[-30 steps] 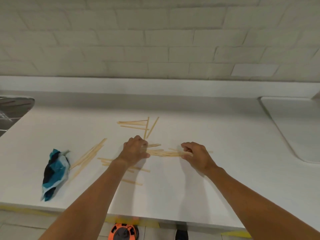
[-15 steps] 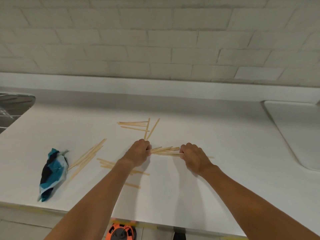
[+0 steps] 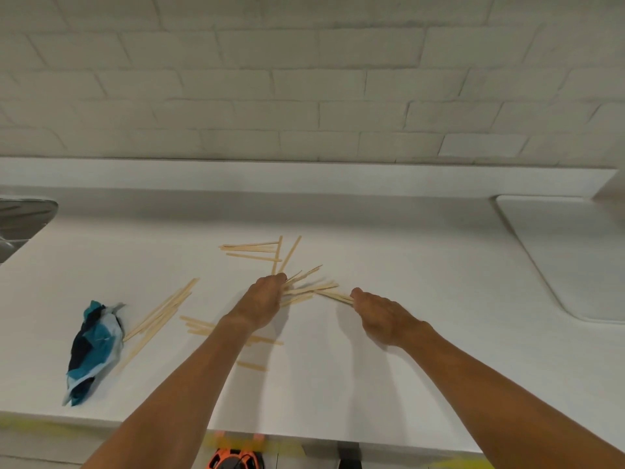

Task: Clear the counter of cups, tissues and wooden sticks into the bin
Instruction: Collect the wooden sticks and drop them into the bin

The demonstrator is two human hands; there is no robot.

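A white counter (image 3: 389,384) is seen from above, filling the middle and lower frame, with a pale brick-tiled wall (image 3: 304,79) across the top. Two bare forearms are extended from the bottom edge toward the centre.

The left hand (image 3: 262,304) is closed around a fanned bunch of wooden sticks (image 3: 309,287), whose free ends are spread out to the right of the knuckles. The right hand (image 3: 382,311) is set just right of centre, its fingers pinched on the ends of a few sticks (image 3: 334,295) that point left toward the other hand. A narrow gap of bare counter is left between the two hands.

More sticks are scattered loose. A small group (image 3: 252,250) is laid just above the left hand. A long bundle (image 3: 159,311) is angled diagonally at left of centre. A few more (image 3: 198,324) are partly covered by the left forearm, and one short piece (image 3: 252,366) is seen beside that forearm.

A crumpled blue and white tissue (image 3: 93,352) is lying at lower left, touching the lower end of the diagonal bundle.

The corner of a metal sink (image 3: 23,218) is cut off by the left edge. A raised white slab (image 3: 575,258) is placed at the right edge. The counter's front edge is run along the bottom, and an orange object (image 3: 233,460) is glimpsed below it. Wide bare surface is left open to the right of the hands and toward the wall.
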